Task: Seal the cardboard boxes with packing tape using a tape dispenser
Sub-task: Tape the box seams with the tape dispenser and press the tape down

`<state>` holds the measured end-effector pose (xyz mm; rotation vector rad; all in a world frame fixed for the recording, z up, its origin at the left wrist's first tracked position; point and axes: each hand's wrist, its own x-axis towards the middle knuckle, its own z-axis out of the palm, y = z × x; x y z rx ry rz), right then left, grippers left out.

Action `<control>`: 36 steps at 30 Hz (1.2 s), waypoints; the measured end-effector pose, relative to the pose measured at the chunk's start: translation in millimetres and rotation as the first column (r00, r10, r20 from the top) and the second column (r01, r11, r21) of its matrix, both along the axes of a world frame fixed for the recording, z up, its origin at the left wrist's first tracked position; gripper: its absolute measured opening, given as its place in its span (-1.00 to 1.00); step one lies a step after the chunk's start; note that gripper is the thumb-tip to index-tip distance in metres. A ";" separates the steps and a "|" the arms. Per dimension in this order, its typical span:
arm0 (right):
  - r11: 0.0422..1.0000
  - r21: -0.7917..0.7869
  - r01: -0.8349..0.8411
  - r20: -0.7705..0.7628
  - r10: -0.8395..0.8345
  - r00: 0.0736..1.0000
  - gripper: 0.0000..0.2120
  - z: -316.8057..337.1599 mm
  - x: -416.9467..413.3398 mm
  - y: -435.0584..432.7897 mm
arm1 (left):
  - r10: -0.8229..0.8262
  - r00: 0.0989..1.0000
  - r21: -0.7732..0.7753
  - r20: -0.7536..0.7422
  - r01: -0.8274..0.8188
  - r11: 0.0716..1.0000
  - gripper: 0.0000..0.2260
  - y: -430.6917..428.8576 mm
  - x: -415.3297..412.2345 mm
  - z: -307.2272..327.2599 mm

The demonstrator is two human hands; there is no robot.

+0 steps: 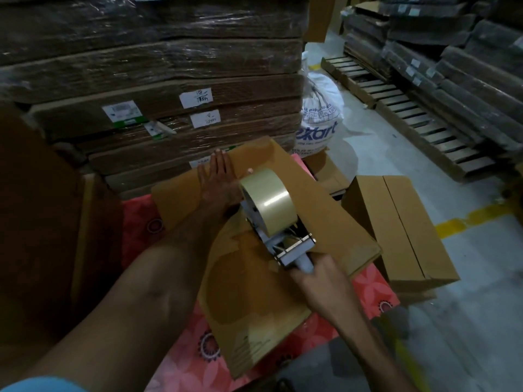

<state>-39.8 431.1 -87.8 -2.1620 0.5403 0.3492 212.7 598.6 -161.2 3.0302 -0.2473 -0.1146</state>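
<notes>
Cardboard box (254, 292) lies in front of me on the pink floral cloth (368, 287), w/ a 2nd box (402, 230) just to its right. My left hand (218, 179) is flat, fingers straight, pressing the far flaps down. Right hand (319, 278) is wrapped round the handle of the tape dispenser (288, 250), which sits on the box's middle; tape roll (268, 199) stands up btw both hands.

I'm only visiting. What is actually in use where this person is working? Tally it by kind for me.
hands: 2 (left hand flat on the box, right hand gripping the dispenser's handle)
tape dispenser: 1
tape roll: 1
cardboard box under the hands: 1
Total: 5
</notes>
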 end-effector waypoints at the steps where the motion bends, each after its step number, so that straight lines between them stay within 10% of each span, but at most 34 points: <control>1: 1.000 0.013 0.007 -0.013 -0.007 1.000 -0.79 0.4 -11.7 -4.9 | 0.026 1.000 -0.049 -0.014 -0.027 0.998 -0.16 -3.6 0.4 2.9; 36: 0.999 -0.023 -0.041 0.051 0.042 0.998 -0.82 -2.6 -38.5 -30.0 | -0.010 0.998 -0.040 -0.058 0.008 0.999 -0.17 -19.2 -53.5 5.0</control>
